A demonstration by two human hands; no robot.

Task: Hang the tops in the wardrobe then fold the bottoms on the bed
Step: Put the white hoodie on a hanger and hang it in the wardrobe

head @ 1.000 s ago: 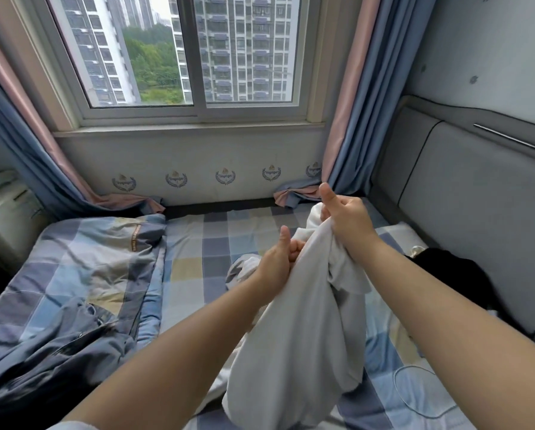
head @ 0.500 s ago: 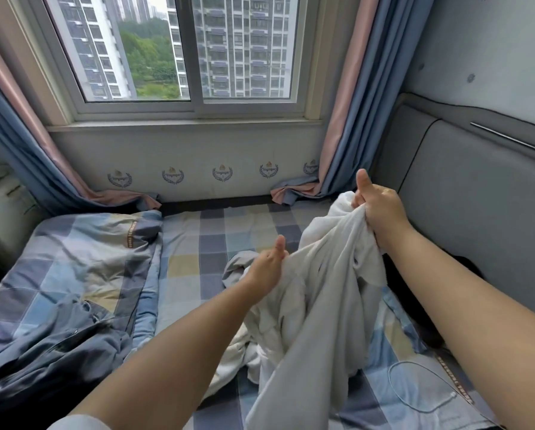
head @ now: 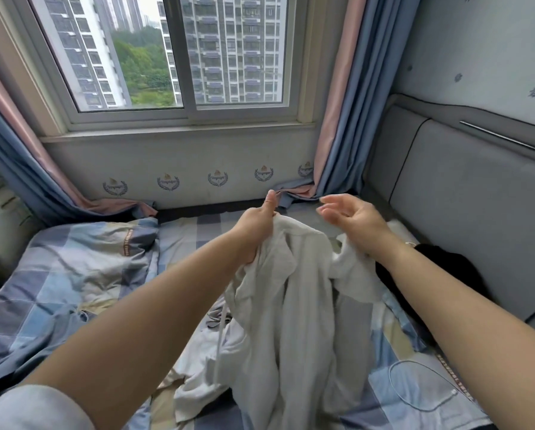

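Observation:
A white garment [head: 294, 311] hangs crumpled above the checked bed [head: 104, 274], its lower part trailing onto the sheet. My left hand [head: 255, 226] grips its top edge, thumb pointing up. My right hand [head: 350, 220] hovers just right of that, fingers relaxed and apart, holding nothing; a fold of the white cloth lies under its wrist. A black garment [head: 440, 271] lies on the bed by the headboard, partly hidden behind my right forearm.
A rumpled checked duvet [head: 58, 290] covers the bed's left side. A grey padded headboard [head: 465, 197] runs along the right. Window [head: 173, 54] and blue-pink curtains [head: 334, 125] stand ahead. A thin white cable [head: 421, 386] loops on the sheet at lower right.
My right hand has let go of the white garment and opened. My left hand has risen and taken the garment's top edge, so the cloth now hangs from it alone.

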